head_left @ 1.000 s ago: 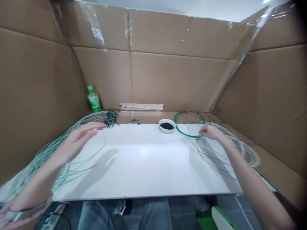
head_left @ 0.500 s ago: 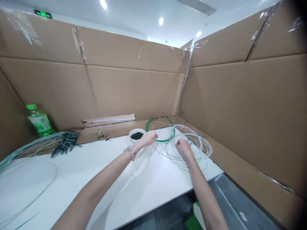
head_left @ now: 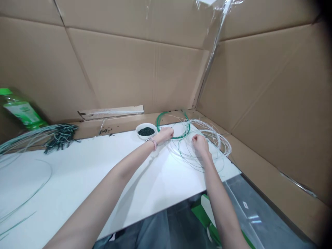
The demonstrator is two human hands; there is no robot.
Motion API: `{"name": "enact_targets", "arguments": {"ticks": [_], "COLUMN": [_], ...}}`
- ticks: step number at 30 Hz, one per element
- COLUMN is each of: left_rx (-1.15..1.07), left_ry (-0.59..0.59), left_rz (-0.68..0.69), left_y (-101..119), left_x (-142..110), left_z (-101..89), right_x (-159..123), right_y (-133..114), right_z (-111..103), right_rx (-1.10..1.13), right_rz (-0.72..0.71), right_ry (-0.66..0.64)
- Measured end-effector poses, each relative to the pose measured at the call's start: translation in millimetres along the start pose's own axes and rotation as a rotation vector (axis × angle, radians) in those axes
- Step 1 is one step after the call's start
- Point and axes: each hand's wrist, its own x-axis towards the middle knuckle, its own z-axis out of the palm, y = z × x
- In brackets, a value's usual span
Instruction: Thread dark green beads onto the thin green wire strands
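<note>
White worktop [head_left: 155, 180] up front, both hands curled at one o'clock: left hand [head_left: 165, 134] at the loops' edge, right hand [head_left: 200, 143] over them, grip impossible to call! Green wire loops [head_left: 217, 138] lie flat there, long axis nine-to-three, with a white bowl [head_left: 146, 124] of dark bits [head_left: 146, 131] just beyond at twelve.

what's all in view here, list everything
cardboard walls: several panels, brown, behind and beside the table
tabletop: 1, white, centre
plastic bottle: 1, green cap and label, far left by the wall
bowl: 1, white, back edge of the table
granules: one heap, black, in the bowl
wire hoop: 1, green, right of the bowl
wire coils: several, pale, under the right hand
wire bundle: 1, pale green with dark ends, left
bracelet: 1, pink, left wrist
left hand: 1, beside the wire hoop
right hand: 1, on the wire coils
</note>
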Motion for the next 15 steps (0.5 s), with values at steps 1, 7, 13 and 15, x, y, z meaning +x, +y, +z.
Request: {"name": "enact_targets", "arguments": {"ticks": [1, 7, 13, 15], "left_rx": [0.009, 0.075, 0.096, 0.096], "left_ry": [0.008, 0.037, 0.015, 0.013], "left_rz": [0.002, 0.007, 0.027, 0.027], "left_y": [-0.4, 2.3, 2.1, 2.7], "left_x": [0.8, 5.9, 13.4, 14.7], "left_z": [-1.5, -16.8, -26.3, -28.3], "right_x": [-0.5, -4.0, -5.0, -5.2], "right_y": [0.4, 0.4, 2.6, 4.1], "right_z": [0.0, 0.1, 0.6, 0.4], "right_rx": [-0.007, -0.015, 0.044, 0.067], "right_rz": [0.007, 0.023, 0.004, 0.003], "right_ry": [0.0, -0.016, -0.078, -0.094]}}
